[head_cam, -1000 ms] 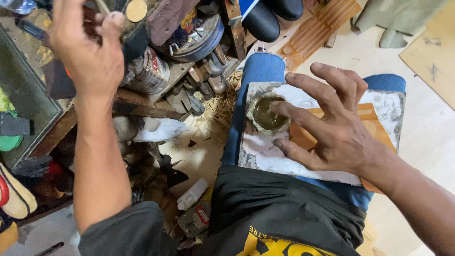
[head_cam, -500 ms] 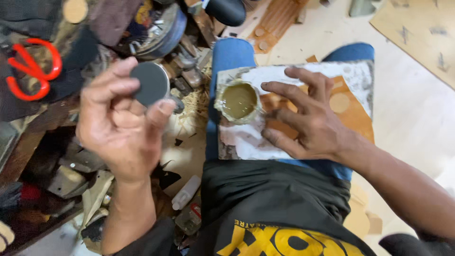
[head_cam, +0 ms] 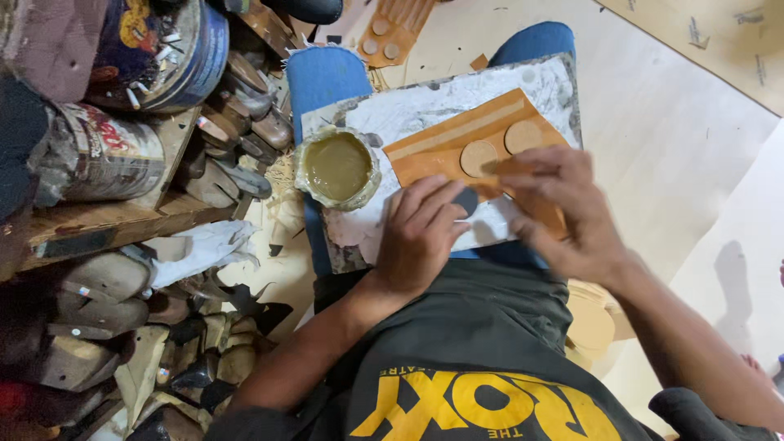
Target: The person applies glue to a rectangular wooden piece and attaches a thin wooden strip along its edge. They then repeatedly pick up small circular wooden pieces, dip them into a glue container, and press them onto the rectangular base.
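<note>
Half a second ago the left hand (head_cam: 420, 237) was raised beside the lap with a dark grey disc pinched in its fingertips; now it lies palm down on the lap board (head_cam: 425, 106), and the dark disc (head_cam: 467, 201) peeps out from under its fingers, pressed flat against the board. Those fingers lie close together, holding the disc down rather than gripping it.

Right hand (head_cam: 563, 208) rests just beside, fingers loosely spread over the near end of the orange-tan leather strip (head_cam: 457, 139); whether it pinches anything I cannot tell.

Two tan round pieces (head_cam: 478, 157) already sit on the strip, just beyond the fingertips. By my judgement the dark disc is not yet glued. An open pot of olive-brown glue (head_cam: 337, 166) stands just left of the left fingers.
</note>
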